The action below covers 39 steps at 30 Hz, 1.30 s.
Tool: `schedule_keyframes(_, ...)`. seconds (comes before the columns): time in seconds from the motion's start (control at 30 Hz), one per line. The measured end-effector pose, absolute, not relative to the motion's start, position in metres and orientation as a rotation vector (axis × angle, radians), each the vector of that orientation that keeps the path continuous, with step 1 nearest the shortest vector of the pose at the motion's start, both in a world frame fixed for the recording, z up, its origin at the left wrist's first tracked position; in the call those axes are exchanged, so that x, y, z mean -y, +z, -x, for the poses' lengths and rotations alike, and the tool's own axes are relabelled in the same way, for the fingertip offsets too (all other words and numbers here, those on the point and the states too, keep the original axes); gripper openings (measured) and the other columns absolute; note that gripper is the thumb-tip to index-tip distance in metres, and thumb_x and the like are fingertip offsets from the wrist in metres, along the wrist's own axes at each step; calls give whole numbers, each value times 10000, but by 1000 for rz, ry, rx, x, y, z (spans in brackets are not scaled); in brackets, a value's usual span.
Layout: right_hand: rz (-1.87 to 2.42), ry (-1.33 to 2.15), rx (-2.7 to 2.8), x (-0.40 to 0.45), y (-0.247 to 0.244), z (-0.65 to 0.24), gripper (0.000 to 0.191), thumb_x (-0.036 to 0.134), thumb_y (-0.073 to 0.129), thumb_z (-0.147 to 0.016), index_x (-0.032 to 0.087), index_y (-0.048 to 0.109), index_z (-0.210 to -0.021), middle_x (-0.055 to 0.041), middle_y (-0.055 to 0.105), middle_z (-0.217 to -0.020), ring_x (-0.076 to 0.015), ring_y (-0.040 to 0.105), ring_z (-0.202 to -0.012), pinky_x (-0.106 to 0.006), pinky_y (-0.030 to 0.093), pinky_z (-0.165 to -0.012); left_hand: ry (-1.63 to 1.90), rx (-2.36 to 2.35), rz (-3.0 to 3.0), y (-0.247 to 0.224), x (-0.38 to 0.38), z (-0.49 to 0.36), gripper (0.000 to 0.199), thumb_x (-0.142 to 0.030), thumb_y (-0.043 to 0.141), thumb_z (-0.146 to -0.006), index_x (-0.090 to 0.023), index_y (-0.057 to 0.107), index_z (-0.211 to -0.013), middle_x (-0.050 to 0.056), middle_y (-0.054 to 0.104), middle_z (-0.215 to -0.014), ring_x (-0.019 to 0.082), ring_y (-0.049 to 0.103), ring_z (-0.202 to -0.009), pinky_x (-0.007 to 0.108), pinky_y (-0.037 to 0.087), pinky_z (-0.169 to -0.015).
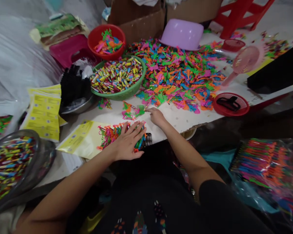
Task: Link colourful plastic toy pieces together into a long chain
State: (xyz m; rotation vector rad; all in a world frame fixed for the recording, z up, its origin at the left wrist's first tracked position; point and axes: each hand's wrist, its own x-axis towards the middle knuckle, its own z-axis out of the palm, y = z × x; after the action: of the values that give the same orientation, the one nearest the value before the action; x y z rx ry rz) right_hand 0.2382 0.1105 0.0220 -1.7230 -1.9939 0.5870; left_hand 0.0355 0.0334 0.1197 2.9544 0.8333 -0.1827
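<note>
Resting atop a packed row of multicoloured plastic pieces (108,133), the left hand (127,143) has fingers spread wide. The right hand (157,117) extends its index finger beside a small green, pink and orange plastic heap (134,112); grip cannot be determined. Beyond both hands' fingers: a round green plastic basket (132,92) holding small multicoloured cylinders (117,76).

White table (180,122) in front of you. Big heap of bright plastic bits (175,74) past your right hand (156,117); small pile (133,112) just left of it. Red basket (234,113) farther right. Green basket (127,92) past your left hand (130,141); yellow sheet (75,139) left of left hand.
</note>
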Motion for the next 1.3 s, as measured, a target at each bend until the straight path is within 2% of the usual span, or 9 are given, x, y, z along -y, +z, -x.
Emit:
schedule_keyframes(0.13,1921,323,2073,-149,26,-229,344,120,424,-802,177,610,-1087,-150,517,-1198,-266,471,-1084,-401,370,-890,-204,-852,-2939,120,-34,-35,828,-533,472,-727,-133,158,-1381,146,123,-1470,351,68,-1337,585,44,-1032)
schedule_keyframes(0.33,2117,311,1927,-133,16,-230,300,236,477,-789,127,614,-1033,-212,561,-1097,-319,506,-1045,-460,391,-854,-243,-833,-2878,123,-35,-37,830,-581,452,-733,-140,172,-1378,129,141,-1469,331,61,-1344,582,6,-1042)
schedule_keyframes(0.47,2078,589,1473,-109,8,-253,246,204,494,-783,124,561,-1006,-156,627,-942,-244,589,-912,-404,446,-803,-212,-844,-2850,121,-36,-36,811,-617,390,-764,-149,158,-1385,127,156,-1466,336,51,-1344,595,-25,-1034)
schedule_keyframes(0.57,1711,941,1045,-85,8,-260,302,279,550,-754,156,507,-1026,-63,640,-868,-174,623,-790,-347,495,-729,-215,-840,-2852,120,-37,-36,648,-483,329,-845,-169,156,-1386,104,159,-1468,307,44,-1350,584,-30,-1038)
schedule_keyframes(0.67,1317,1084,897,-49,12,-248,300,354,602,-712,164,551,-939,-39,639,-875,-156,633,-768,-325,511,-725,-272,-847,-2851,119,-38,-36,609,-365,340,-844,-171,143,-1387,97,140,-1474,297,22,-1353,583,-40,-1034)
schedule_keyframes(0.77,1193,1098,1040,-6,9,-225,212,359,646,-680,174,617,-781,-29,657,-828,-163,631,-776,-318,504,-763,-322,-858,-2843,119,-38,-36,668,-341,377,-807,-180,101,-1393,102,116,-1478,317,21,-1348,594,-44,-1026)
schedule_keyframes(1.03,1293,798,1527,38,-26,-196,155,323,598,-740,224,668,-644,-48,667,-749,-192,610,-814,-342,482,-776,-355,-879,-2844,120,-37,-38,781,-360,448,-746,-196,48,-1396,110,100,-1480,348,23,-1341,593,-20,-1030)
schedule_keyframes(1.17,1326,692,1659,32,-21,-196,100,255,602,-741,205,662,-679,-50,667,-709,-190,601,-751,-351,470,-753,-388,-881,-2833,123,-36,-40,781,-375,455,-748,-173,65,-1395,123,93,-1478,358,19,-1338,592,-35,-1029)
schedule_keyframes(1.3,1247,844,1518,32,-14,-198,141,285,628,-724,182,639,-821,-54,673,-831,-165,612,-760,-300,492,-704,-378,-877,-2823,123,-36,-39,764,-395,450,-757,-184,80,-1392,112,72,-1483,350,23,-1341,587,-55,-1030)
